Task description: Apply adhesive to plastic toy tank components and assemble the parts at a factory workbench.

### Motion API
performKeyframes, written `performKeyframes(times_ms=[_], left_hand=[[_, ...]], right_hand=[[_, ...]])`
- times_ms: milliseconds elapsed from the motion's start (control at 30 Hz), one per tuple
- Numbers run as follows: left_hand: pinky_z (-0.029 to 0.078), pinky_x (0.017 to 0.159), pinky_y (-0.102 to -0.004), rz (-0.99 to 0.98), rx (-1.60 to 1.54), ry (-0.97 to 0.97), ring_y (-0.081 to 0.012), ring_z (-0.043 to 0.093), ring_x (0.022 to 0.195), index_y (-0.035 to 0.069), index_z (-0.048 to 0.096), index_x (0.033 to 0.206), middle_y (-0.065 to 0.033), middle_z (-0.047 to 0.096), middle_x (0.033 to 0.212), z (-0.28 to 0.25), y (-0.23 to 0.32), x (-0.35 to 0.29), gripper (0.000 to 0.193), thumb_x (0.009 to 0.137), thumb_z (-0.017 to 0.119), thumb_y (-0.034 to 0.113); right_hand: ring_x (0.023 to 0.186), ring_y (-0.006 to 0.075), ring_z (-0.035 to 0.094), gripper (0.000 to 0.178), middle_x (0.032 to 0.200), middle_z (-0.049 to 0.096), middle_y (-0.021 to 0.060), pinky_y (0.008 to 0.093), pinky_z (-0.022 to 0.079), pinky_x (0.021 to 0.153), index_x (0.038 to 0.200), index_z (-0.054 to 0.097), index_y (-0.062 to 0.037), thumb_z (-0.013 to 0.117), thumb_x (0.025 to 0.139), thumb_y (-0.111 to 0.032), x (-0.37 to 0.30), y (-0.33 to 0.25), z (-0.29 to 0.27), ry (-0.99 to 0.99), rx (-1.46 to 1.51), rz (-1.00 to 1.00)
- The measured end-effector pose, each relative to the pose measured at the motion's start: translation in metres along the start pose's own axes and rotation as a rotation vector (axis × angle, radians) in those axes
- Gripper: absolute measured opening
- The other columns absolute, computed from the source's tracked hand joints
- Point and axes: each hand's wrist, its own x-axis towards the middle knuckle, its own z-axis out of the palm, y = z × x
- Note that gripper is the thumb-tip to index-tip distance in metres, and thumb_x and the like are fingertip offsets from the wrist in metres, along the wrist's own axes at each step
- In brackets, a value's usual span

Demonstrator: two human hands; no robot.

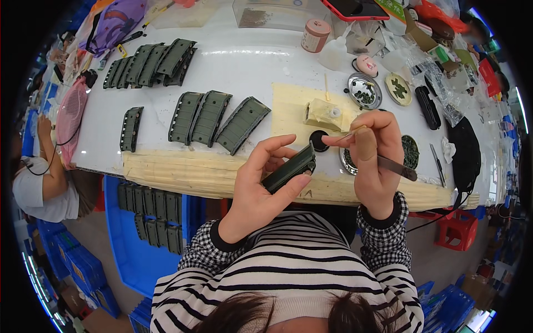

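Head view shows the left hand (258, 191) half closed, its thumb and fingers pinching a dark green curved part (291, 167) above the front edge of the table (239, 72), while the right hand (378, 158) curls around a slim dark tool (398, 168); whether the tool's tip grips anything, one cannot tell. If the left pinch loosens, the part could probably slip and fall. Also, a low swing of the right hand might knock the nearby small green pieces (411, 152) and scatter them.
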Motion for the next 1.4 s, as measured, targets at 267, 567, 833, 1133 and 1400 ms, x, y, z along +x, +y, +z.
performKeyframes(times_ms=[267, 567, 833, 1133, 1400], left_hand=[[0.044, 0.094, -0.0302, -0.059, -0.322, -0.107, -0.0168, 0.055, 0.107, -0.001, 0.043, 0.132, -0.013, 0.057, 0.117, -0.01, -0.012, -0.002, 0.046, 0.094, 0.059, 0.019], [0.042, 0.102, -0.0454, -0.096, -0.524, -0.285, -0.0355, 0.055, 0.119, -0.001, 0.039, 0.132, -0.0301, 0.049, 0.132, -0.016, -0.029, -0.003, 0.05, 0.101, 0.041, 0.039], [0.05, 0.09, -0.0412, -0.232, -0.725, -0.18, -0.0289, 0.063, 0.1, 0.001, 0.037, 0.134, -0.0264, 0.056, 0.122, -0.012, -0.012, -0.003, 0.054, 0.1, 0.044, 0.041], [0.05, 0.065, -0.0256, 0.055, 0.165, 0.6, -0.0144, 0.06, 0.077, 0.0, 0.041, 0.131, -0.0132, 0.058, 0.107, -0.088, 0.021, 0.001, 0.062, 0.078, 0.071, 0.0], [0.048, 0.082, -0.0366, 0.078, 0.98, 0.788, -0.0278, 0.062, 0.093, -0.004, 0.059, 0.113, -0.02, 0.065, 0.099, -0.172, -0.001, 0.028, 0.047, 0.077, 0.077, 0.022]], right_hand=[[0.063, 0.0231, 0.057, 0.008, 0.085, 0.054, 0.0116, 0.0314, 0.045, 0.055, 0.094, 0.058, -0.0011, 0.061, 0.087, -0.001, 0.029, 0.017, -0.012, 0.089, -0.801, -0.26], [0.065, 0.026, 0.058, 0.011, 0.088, 0.056, 0.0099, 0.0335, 0.046, 0.056, 0.098, 0.061, -0.0041, 0.063, 0.088, -0.008, 0.025, 0.023, -0.014, -0.023, -0.863, -0.152], [0.059, 0.0147, 0.05, 0.019, 0.081, 0.054, 0.0073, 0.0264, 0.04, 0.05, 0.103, 0.065, -0.0019, 0.068, 0.084, -0.005, 0.024, 0.012, -0.013, 0.088, -0.828, -0.266], [0.05, 0.0051, 0.034, 0.005, 0.075, 0.052, 0.003, 0.0216, 0.027, 0.048, 0.09, 0.067, 0.0016, 0.065, 0.086, 0.002, 0.006, 0.003, -0.035, 0.156, -0.776, -0.306], [0.051, 0.005, 0.033, 0.005, 0.075, 0.052, 0.0029, 0.0217, 0.025, 0.047, 0.09, 0.067, 0.0012, 0.065, 0.086, 0.0, -0.006, -0.004, -0.034, 0.105, -0.782, -0.305]])
